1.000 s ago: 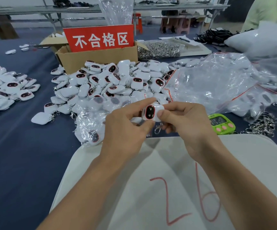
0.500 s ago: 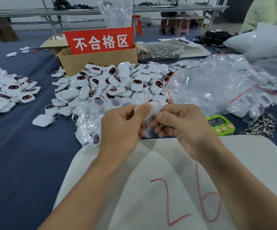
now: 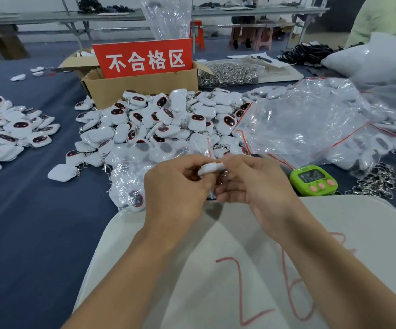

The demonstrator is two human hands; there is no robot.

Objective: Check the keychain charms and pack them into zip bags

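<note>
My left hand [image 3: 175, 186] and my right hand [image 3: 256, 184] both pinch one white keychain charm [image 3: 210, 168] between them, edge-on, its metal clasp hanging below. A big pile of white charms with dark red-rimmed faces [image 3: 166, 122] lies just beyond. A zip bag holding several charms [image 3: 133, 186] lies left of my left hand. More clear zip bags with red seals [image 3: 311, 129] are heaped on the right. A second charm pile [image 3: 9, 134] sits at far left.
A cardboard box [image 3: 142, 89] with a red sign [image 3: 144, 58] stands behind the pile. A green timer [image 3: 313, 179] sits right of my hands, with metal clasps [image 3: 377, 184] beyond and a heap of key rings [image 3: 228, 74] at the back. A white sheet marked 26 [image 3: 251, 269] lies under my arms.
The charm has been turned from face-up to edge-on between my fingers. My hands have stayed in the same place.
</note>
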